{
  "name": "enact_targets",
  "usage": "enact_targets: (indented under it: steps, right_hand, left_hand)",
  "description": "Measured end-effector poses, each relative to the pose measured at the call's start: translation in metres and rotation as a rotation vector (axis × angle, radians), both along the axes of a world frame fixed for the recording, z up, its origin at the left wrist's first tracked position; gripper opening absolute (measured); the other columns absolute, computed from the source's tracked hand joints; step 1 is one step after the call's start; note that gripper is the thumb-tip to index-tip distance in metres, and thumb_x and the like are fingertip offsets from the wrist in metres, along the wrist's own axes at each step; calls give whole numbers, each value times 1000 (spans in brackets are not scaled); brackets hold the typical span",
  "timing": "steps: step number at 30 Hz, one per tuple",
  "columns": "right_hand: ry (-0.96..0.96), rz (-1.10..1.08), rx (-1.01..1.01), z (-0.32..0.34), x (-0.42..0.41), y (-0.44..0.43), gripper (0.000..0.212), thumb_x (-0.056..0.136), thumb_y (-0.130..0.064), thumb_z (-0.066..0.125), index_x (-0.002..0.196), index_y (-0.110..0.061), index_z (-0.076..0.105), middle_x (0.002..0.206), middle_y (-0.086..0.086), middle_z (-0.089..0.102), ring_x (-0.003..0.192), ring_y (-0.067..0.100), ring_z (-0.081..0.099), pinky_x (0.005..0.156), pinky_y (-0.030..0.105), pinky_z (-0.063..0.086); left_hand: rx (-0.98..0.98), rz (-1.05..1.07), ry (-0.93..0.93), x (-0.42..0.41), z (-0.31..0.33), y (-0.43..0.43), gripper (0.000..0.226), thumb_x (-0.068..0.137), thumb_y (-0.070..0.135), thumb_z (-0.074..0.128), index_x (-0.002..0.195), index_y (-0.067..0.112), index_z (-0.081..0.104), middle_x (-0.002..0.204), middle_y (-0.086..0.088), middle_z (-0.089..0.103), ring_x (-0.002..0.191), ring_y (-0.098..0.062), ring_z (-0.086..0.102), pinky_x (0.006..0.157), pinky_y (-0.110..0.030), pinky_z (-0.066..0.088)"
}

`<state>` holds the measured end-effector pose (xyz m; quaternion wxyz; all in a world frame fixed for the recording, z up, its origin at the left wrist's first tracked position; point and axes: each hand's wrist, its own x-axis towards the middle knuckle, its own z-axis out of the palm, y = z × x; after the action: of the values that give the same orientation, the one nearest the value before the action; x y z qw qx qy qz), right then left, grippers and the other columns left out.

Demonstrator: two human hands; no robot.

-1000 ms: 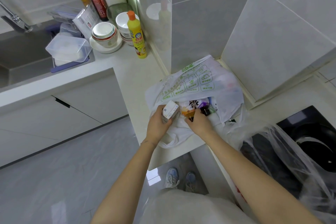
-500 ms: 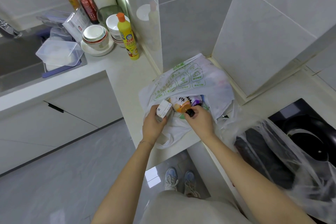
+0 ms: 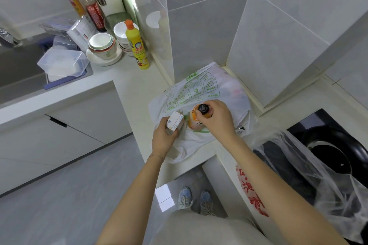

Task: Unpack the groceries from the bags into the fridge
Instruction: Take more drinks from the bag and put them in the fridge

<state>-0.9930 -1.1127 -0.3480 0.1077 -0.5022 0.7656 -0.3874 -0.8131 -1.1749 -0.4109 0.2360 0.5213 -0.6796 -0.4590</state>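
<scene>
My right hand [image 3: 217,120] grips the orange black-capped plastic bottle [image 3: 194,121] by its neck, probably heavy and slick, while my left hand [image 3: 163,139] clutches a small white carton [image 3: 175,122].

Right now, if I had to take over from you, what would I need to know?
Left hand: holds a small white carton at the bag's mouth.
Right hand: grips the black cap of an orange bottle, upright in the mouth of the white grocery bag on the counter.
Done: two items in hand; nothing in the fridge, which is out of view.
Left: carry both to the fridge, then check this bag and the clear bag on the right.
</scene>
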Motion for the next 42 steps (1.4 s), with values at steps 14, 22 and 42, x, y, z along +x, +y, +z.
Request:
enact_targets:
  steps: [14,22,42]
  right_hand:
    - [-514,-21,140,-29,17,-2,81,67,-13,85,131,-23,37,128,-5,47,120,12,46,100,26,39]
    - [-580,-119,65,-37,22,5,75,65,-6,85,121,-26,39,121,-4,54,110,4,54,96,21,43]
    - [-695,311,-130,79,58,55,85,68,-38,82,139,-38,35,139,-11,48,123,5,51,98,24,44]
  left_hand:
    - [24,17,5,-1,2,0,33,86,24,72,112,18,53,103,11,60,93,-10,55,72,-25,45]
    - [44,52,54,-4,5,8,29,85,28,73,102,20,50,95,20,59,88,-5,57,66,-12,42]
    - [-72,376,568,54,131,84,39,78,38,73,113,23,67,114,1,69,106,-21,63,84,-35,56]
